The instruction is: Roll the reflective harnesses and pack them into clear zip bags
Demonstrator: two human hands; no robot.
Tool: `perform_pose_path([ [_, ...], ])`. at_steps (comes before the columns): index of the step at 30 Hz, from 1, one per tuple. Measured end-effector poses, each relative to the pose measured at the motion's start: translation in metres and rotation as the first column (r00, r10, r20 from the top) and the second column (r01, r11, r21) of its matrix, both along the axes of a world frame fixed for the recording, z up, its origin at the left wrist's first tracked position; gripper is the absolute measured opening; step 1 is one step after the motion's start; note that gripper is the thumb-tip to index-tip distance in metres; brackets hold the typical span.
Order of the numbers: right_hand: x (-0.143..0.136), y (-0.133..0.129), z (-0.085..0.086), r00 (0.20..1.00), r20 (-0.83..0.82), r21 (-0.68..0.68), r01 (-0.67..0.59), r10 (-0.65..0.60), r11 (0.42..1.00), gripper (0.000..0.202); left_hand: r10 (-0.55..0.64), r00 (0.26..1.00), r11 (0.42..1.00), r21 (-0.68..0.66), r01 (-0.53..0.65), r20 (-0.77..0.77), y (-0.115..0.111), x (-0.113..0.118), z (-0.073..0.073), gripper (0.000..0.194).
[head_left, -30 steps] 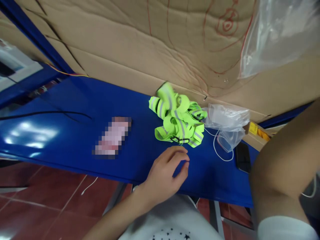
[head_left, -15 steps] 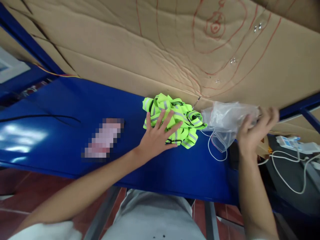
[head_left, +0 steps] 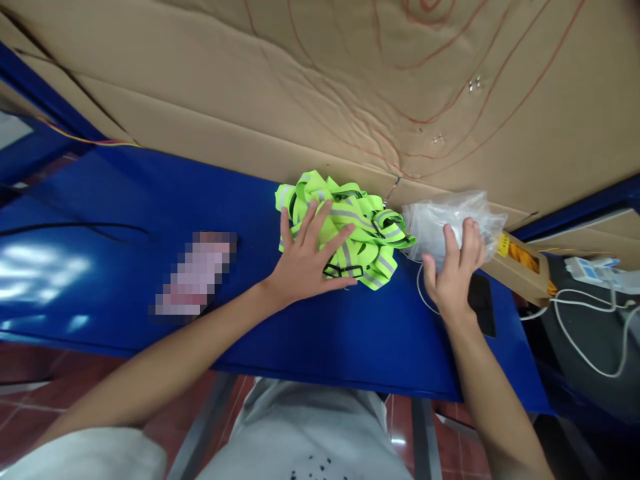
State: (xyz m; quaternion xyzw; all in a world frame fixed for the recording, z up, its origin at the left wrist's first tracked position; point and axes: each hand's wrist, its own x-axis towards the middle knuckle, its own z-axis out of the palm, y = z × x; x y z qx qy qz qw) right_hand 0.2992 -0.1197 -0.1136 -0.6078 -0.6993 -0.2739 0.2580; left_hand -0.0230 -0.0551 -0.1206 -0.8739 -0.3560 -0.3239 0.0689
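Note:
A heap of neon yellow-green reflective straps, with grey stripes and a black buckle, lies crumpled against the cardboard. My left hand rests on its front left side, fingers spread flat. To the right of the heap, clear plastic bags lie in a loose stack against the cardboard. Over the right part of the bags is my right hand, open with the fingers apart. Whether its fingertips press on the plastic, I cannot tell.
A cardboard panel with red lines backs the blue table. A blurred-out pinkish item lies at left, near a black cable. At right are an open box, a dark flat object and white cables.
My right hand has moved left over the bags, which now lie flatter and closer together. My left hand stays on the straps. The view has shifted slightly.

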Motion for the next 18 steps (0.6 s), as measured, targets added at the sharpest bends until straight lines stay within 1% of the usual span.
perform_pose_path([
  [1,-0.009,-0.004,0.0,0.998,0.012,0.074,-0.061,0.061,0.995,0.07,-0.028,1.0,0.999,0.045,0.028,0.01,-0.004,0.0,0.001,0.094],
  [2,-0.019,-0.009,-0.001,0.99,0.023,0.14,-0.14,0.138,0.98,0.069,-0.081,0.997,0.993,0.084,0.079,0.013,-0.009,0.0,0.0,0.09],
  [3,-0.029,-0.012,-0.004,0.973,0.035,0.188,-0.23,0.228,0.955,0.068,-0.157,0.988,0.982,0.104,0.156,0.002,-0.016,0.001,-0.001,0.084],
  [4,-0.039,-0.016,-0.008,0.946,0.042,0.213,-0.323,0.322,0.922,0.066,-0.255,0.967,0.962,0.094,0.255,-0.018,-0.024,0.003,-0.004,0.076],
  [5,-0.048,-0.019,-0.013,0.911,0.042,0.215,-0.409,0.41,0.887,0.061,-0.371,0.927,0.927,0.042,0.374,-0.052,-0.032,0.006,-0.007,0.068],
  [6,-0.057,-0.021,-0.017,0.867,0.039,0.197,-0.494,0.496,0.847,0.052,-0.497,0.863,0.868,-0.054,0.494,-0.091,-0.042,0.01,-0.01,0.06],
  [7,-0.065,-0.022,-0.021,0.813,0.034,0.169,-0.578,0.581,0.798,0.043,-0.62,0.775,0.781,-0.185,0.596,-0.119,-0.051,0.014,-0.014,0.054],
  [8,-0.072,-0.024,-0.025,0.753,0.027,0.137,-0.655,0.658,0.743,0.032,-0.723,0.68,0.677,-0.32,0.662,-0.121,-0.06,0.018,-0.016,0.05],
  [9,-0.077,-0.025,-0.027,0.694,0.021,0.11,-0.717,0.719,0.689,0.023,-0.796,0.597,0.576,-0.424,0.699,-0.097,-0.067,0.022,-0.019,0.048],
  [10,-0.081,-0.025,-0.028,0.647,0.019,0.089,-0.761,0.762,0.643,0.016,-0.844,0.534,0.494,-0.465,0.734,-0.053,-0.072,0.025,-0.021,0.046],
  [11,-0.084,-0.026,-0.028,0.614,0.02,0.072,-0.788,0.789,0.612,0.012,-0.869,0.496,0.448,-0.431,0.783,-0.001,-0.076,0.027,-0.022,0.045],
  [12,-0.086,-0.026,-0.027,0.604,0.019,0.055,-0.796,0.797,0.602,0.01,-0.881,0.471,0.435,-0.32,0.842,0.041,-0.077,0.029,-0.023,0.044],
  [13,-0.087,-0.027,-0.026,0.609,0.018,0.035,-0.793,0.793,0.608,0.011,-0.889,0.454,0.44,-0.161,0.884,0.065,-0.078,0.03,-0.023,0.043],
  [14,-0.089,-0.027,-0.025,0.613,0.024,0.007,-0.79,0.79,0.613,0.014,-0.895,0.441,0.442,0.003,0.897,0.068,-0.078,0.03,-0.023,0.042],
  [15,-0.09,-0.027,-0.024,0.607,0.038,-0.029,-0.794,0.794,0.608,0.017,-0.898,0.436,0.44,0.116,0.89,0.061,-0.078,0.03,-0.023,0.043],
  [16,-0.092,-0.027,-0.023,0.588,0.058,-0.069,-0.804,0.807,0.59,0.019,-0.899,0.434,0.438,0.156,0.886,0.056,-0.078,0.031,-0.021,0.047],
  [17,-0.094,-0.027,-0.022,0.561,0.078,-0.107,-0.817,0.824,0.566,0.021,-0.9,0.431,0.437,0.116,0.892,0.069,-0.079,0.032,-0.02,0.052],
  [18,-0.096,-0.027,-0.022,0.535,0.093,-0.14,-0.828,0.84,0.543,0.021,-0.904,0.416,0.419,0.01,0.908,0.095,-0.08,0.033,-0.017,0.057],
])
